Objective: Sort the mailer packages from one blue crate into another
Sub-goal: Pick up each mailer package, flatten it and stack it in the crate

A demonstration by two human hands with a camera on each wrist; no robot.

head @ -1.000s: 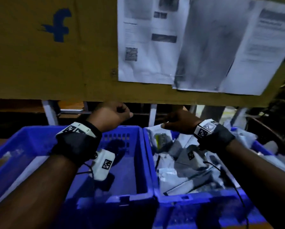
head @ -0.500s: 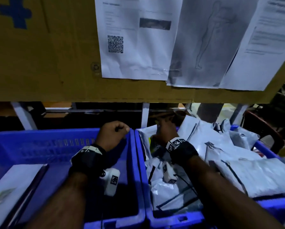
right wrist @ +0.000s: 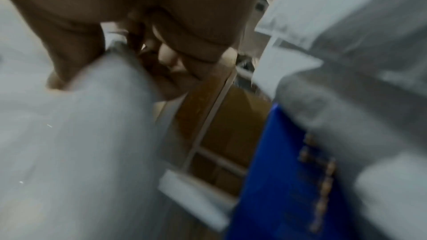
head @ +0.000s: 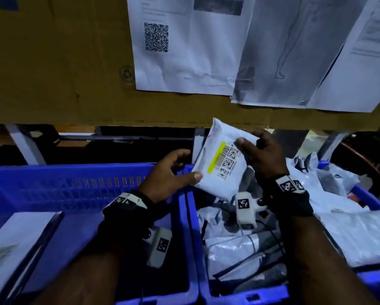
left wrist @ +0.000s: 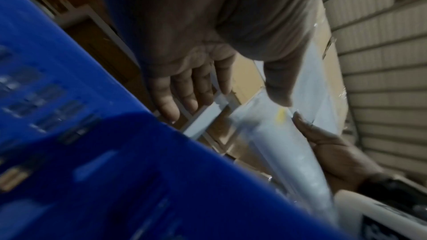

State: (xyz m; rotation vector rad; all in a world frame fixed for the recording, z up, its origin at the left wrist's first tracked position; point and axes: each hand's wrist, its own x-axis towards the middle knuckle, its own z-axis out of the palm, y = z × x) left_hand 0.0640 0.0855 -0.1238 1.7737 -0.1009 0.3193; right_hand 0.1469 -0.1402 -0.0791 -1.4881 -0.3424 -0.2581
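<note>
A white mailer (head: 222,164) with a yellow-striped barcode label is held up above the divide between the two blue crates. My right hand (head: 250,142) grips its right edge, thumb on the label and fingers behind. My left hand (head: 190,165) reaches in from the left, its thumb touching the mailer's lower-left corner. In the left wrist view the left fingers (left wrist: 184,90) are straight and apart from the mailer (left wrist: 289,152). The right wrist view is blurred, with the mailer (right wrist: 80,134) under the curled fingers (right wrist: 184,57). The right crate (head: 246,296) holds several mailers (head: 239,249).
The left crate (head: 74,183) holds a flat white package (head: 15,238) at its left side. A cardboard panel (head: 52,73) with taped paper sheets (head: 184,51) hangs low over the crates' far edge. A dark round object (head: 365,155) stands at the far right.
My right hand came up out of the right crate with a mailer in its grip. My left hand, a fist at the crate rim before, has opened and moved to the mailer's corner.
</note>
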